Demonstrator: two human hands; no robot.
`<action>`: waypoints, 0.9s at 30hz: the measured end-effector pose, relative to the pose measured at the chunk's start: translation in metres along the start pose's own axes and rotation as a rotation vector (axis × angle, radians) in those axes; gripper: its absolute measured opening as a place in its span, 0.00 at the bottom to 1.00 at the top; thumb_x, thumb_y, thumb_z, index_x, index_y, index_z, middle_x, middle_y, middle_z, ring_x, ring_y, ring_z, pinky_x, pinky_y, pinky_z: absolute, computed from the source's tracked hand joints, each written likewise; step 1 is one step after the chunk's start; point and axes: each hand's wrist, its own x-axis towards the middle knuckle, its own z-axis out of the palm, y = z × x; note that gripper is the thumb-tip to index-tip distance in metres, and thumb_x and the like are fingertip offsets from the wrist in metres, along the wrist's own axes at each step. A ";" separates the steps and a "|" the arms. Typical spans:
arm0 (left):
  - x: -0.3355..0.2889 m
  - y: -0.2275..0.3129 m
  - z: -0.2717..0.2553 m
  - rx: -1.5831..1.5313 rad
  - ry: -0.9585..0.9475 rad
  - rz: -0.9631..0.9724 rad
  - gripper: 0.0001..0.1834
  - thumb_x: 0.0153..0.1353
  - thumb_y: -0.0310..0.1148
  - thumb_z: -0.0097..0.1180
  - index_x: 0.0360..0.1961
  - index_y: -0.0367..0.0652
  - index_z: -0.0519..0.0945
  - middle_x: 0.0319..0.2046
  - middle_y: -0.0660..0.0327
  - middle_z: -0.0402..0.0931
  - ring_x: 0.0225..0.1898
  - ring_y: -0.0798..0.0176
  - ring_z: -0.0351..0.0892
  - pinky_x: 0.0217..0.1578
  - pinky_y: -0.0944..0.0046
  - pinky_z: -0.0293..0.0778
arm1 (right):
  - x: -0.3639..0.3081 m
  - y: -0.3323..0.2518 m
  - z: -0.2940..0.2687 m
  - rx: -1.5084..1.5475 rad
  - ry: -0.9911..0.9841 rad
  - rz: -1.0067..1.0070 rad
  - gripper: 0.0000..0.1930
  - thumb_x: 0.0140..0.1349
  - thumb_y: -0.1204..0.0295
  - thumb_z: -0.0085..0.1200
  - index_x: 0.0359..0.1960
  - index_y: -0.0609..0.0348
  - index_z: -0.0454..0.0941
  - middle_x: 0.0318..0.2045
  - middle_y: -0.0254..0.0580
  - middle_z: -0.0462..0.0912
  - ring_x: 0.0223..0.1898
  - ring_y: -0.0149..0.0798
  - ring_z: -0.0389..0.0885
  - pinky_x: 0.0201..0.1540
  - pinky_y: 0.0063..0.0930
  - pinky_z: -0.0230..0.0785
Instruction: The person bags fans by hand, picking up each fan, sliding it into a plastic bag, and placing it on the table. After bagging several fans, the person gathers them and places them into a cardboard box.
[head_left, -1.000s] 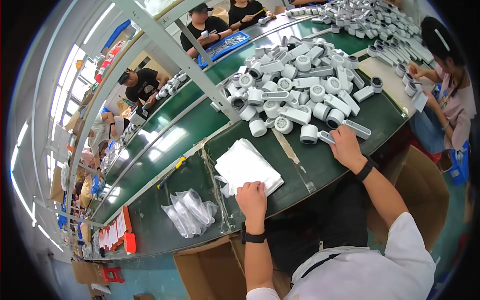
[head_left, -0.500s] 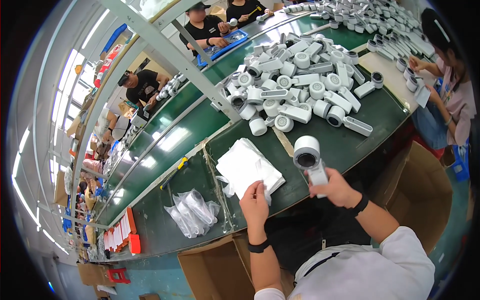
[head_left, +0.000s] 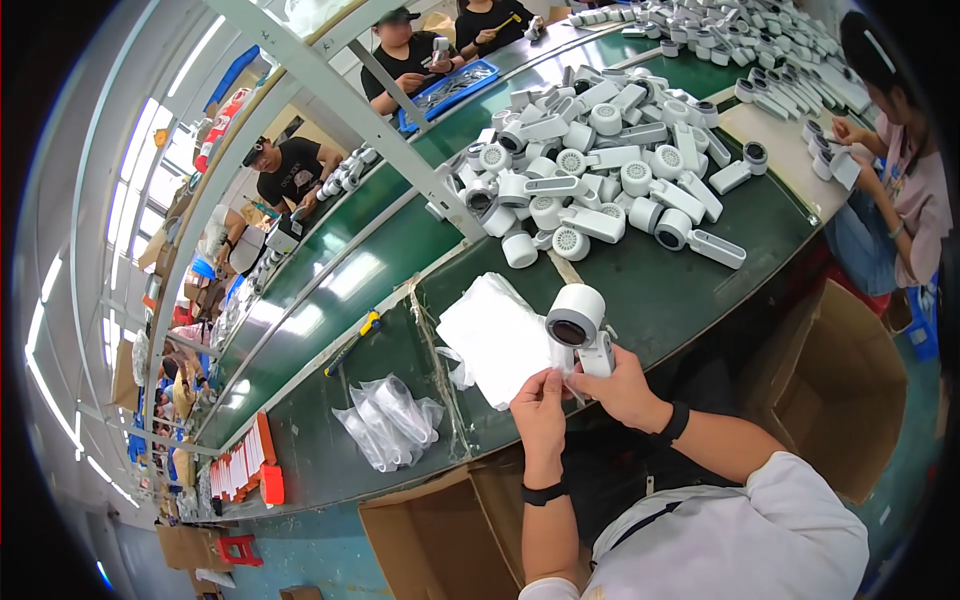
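Note:
My right hand (head_left: 632, 392) grips a white handheld fan (head_left: 583, 303) by its handle, with the round head up and its dark-ringed opening facing left. Close beside it, my left hand (head_left: 541, 412) pinches the edge of a thin clear plastic bag (head_left: 561, 354) at the lower part of the handle. The fingertips of both hands nearly meet; whether the handle's end is inside the bag is hidden. Left of the fan lies a stack of flat white translucent bags (head_left: 488, 335). Several bagged fans (head_left: 388, 425) rest on the green bench further left.
A big heap of white fans (head_left: 600, 160) covers the bench ahead. Nearby lie a yellow-and-black cutter knife (head_left: 353, 343) and an orange box of papers (head_left: 262, 458). Cardboard boxes (head_left: 830, 390) stand below the bench edge. Co-workers sit at the right (head_left: 915, 200) and across the line.
My right hand has brought the fan left and tilted it. My left hand has moved right, off the stack, with a bag between its fingers, to meet the handle.

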 end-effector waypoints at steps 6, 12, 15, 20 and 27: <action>-0.003 -0.001 0.006 -0.153 0.015 -0.018 0.10 0.66 0.31 0.60 0.40 0.32 0.81 0.28 0.63 0.79 0.27 0.73 0.73 0.30 0.73 0.69 | 0.000 0.001 0.001 -0.005 0.035 -0.039 0.13 0.57 0.76 0.64 0.41 0.63 0.75 0.33 0.33 0.80 0.31 0.25 0.78 0.33 0.21 0.72; -0.006 0.004 0.006 -0.064 -0.011 -0.016 0.11 0.65 0.31 0.61 0.40 0.32 0.81 0.28 0.65 0.79 0.26 0.75 0.70 0.29 0.75 0.66 | -0.003 -0.007 0.000 -0.042 0.022 -0.049 0.15 0.56 0.73 0.64 0.43 0.64 0.77 0.34 0.33 0.82 0.35 0.24 0.78 0.39 0.22 0.73; -0.005 0.002 0.003 -0.113 -0.007 -0.019 0.11 0.65 0.31 0.61 0.40 0.32 0.80 0.29 0.64 0.79 0.26 0.75 0.70 0.28 0.75 0.65 | -0.005 -0.006 -0.001 -0.012 0.017 -0.028 0.14 0.56 0.73 0.65 0.42 0.63 0.77 0.34 0.32 0.81 0.35 0.24 0.77 0.38 0.21 0.73; -0.004 -0.002 0.000 -0.198 0.021 -0.011 0.10 0.66 0.30 0.59 0.41 0.32 0.79 0.33 0.61 0.81 0.31 0.73 0.74 0.32 0.74 0.70 | -0.007 -0.009 0.001 0.056 0.016 -0.022 0.14 0.55 0.74 0.66 0.42 0.63 0.77 0.34 0.32 0.81 0.35 0.23 0.77 0.38 0.21 0.73; -0.007 0.000 -0.001 -0.157 0.000 -0.008 0.11 0.68 0.30 0.57 0.43 0.31 0.79 0.37 0.59 0.81 0.36 0.71 0.78 0.37 0.72 0.73 | -0.008 -0.015 0.001 -0.118 0.008 -0.132 0.17 0.54 0.74 0.66 0.44 0.63 0.76 0.35 0.33 0.81 0.36 0.26 0.77 0.41 0.24 0.73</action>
